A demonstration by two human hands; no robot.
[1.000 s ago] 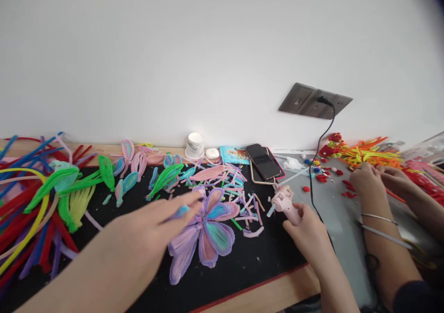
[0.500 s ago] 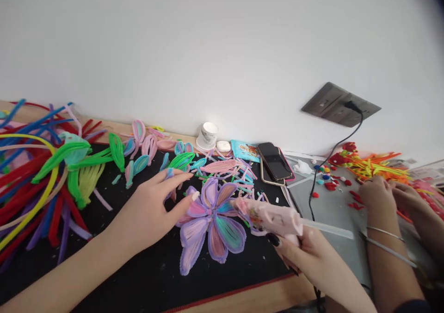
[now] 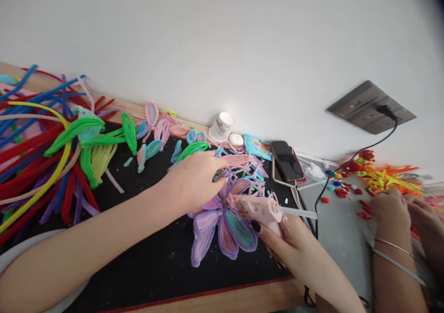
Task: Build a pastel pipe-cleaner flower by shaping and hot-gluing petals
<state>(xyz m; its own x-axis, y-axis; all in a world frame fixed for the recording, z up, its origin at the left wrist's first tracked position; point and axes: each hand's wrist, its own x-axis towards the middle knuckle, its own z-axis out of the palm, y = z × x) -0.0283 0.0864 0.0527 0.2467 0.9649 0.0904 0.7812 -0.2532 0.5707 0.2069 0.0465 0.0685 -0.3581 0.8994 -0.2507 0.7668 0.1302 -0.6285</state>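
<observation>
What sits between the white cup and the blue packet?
A small white case lies between the white cup and the blue packet, seen in the head view.

L hand (image 3: 199, 178) palm-down, fingers bent; R hand (image 3: 284, 239) curled, arms converging.

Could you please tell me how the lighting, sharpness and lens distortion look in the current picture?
Head view: soft light, the wall glowing slightly just above the cup; top right corner dark; socket plate slanted and apparently stretched by the wide lens; far right edge pale and smeary; glue gun fairly clear, but its fine pattern unreadable.
</observation>
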